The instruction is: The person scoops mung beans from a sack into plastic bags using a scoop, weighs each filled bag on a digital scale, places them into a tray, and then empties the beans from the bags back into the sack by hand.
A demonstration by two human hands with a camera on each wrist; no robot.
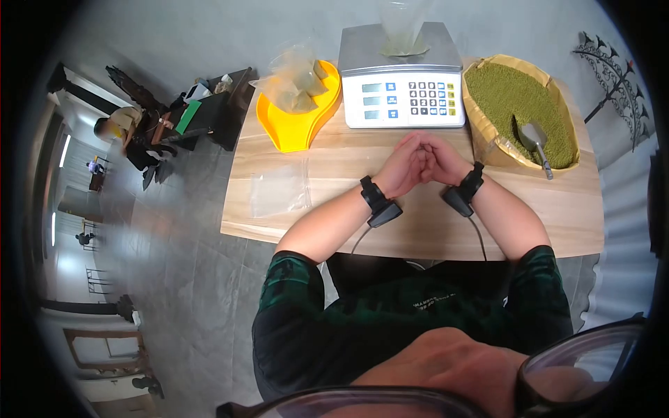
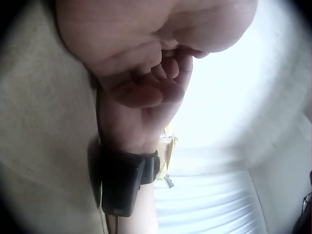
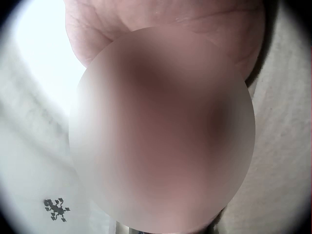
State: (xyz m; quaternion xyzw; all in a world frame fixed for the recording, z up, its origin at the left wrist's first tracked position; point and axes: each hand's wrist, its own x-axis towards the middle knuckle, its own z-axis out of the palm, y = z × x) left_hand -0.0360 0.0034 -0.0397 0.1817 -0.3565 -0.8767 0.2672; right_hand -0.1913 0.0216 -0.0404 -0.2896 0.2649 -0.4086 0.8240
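My left hand [image 1: 398, 169] and right hand [image 1: 448, 161] meet over the table in front of the scale, fingers loosely curled and overlapping, with no object between them. In the left wrist view, the left palm fills the top and the right hand [image 2: 129, 124] faces it. A blurred patch hides most of the right wrist view. Just beyond the hands stands a white digital scale [image 1: 408, 120] with a metal platform. On it sits a clear plastic bag [image 1: 404, 31] with a little green content at its bottom.
Right of the scale stands an open paper sack [image 1: 482, 129] of small green beans [image 1: 512, 90], a metal scoop [image 1: 534, 136] stuck in them. At left, a yellow tray [image 1: 289, 139] holds filled clear bags [image 1: 296, 83]. A flat plastic bag [image 1: 275, 191] lies nearer. Another person [image 1: 129, 125] sits far left.
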